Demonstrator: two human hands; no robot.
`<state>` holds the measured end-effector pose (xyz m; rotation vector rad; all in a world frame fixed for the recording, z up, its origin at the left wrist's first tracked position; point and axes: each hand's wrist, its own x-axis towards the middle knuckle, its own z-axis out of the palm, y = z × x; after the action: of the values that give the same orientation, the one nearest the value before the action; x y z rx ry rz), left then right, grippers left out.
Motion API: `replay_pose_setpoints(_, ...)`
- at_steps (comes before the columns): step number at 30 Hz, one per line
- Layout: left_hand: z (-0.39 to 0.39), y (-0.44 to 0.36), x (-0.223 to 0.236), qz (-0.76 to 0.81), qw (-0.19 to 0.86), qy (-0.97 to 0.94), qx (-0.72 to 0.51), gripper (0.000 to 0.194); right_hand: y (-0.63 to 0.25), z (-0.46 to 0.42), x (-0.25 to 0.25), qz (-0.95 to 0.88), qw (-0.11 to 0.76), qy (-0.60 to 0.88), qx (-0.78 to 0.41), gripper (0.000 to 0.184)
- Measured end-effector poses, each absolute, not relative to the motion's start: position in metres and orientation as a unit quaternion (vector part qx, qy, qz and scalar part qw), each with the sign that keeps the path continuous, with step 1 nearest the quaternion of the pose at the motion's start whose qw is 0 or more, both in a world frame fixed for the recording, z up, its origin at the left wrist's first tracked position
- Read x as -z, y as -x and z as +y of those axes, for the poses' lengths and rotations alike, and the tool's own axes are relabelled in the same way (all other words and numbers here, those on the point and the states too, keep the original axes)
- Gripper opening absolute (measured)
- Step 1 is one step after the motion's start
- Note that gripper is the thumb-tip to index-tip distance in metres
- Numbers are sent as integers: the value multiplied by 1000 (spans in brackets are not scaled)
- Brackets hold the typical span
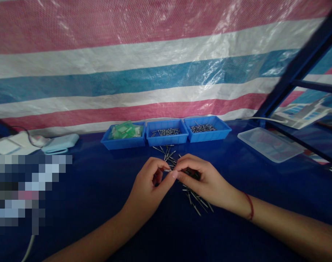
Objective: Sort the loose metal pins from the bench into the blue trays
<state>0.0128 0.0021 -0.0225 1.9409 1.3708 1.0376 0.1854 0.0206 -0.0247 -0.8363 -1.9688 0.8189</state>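
Observation:
My left hand and my right hand meet fingertip to fingertip over the table, each in a pinch. A small silvery bit, apparently part of a blind rivet, shows at my left fingertips. Whatever my right finger and thumb pinch is hidden by the fingertips. Beneath and behind both hands lies a loose pile of blind rivets, thin metal pins with thicker silver sleeves; my right hand covers part of it.
Along the back stand three blue bins: the left bin holds green plastic packets, the middle bin and right bin metal rivets. A translucent lid lies right, near a blue frame. A light-blue device sits left.

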Motion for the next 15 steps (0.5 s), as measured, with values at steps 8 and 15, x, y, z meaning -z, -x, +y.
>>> replay_pose_setpoints(8, 2, -11, 18, 506, 261, -757, -320, 12, -212, 52, 12, -738, 499, 438, -117, 13)
replay_pose_setpoints(15, 12, -6, 23, 515, 211, -787, -264, 10, -254, 102, 16, -685, 432, 575, 117, 17)
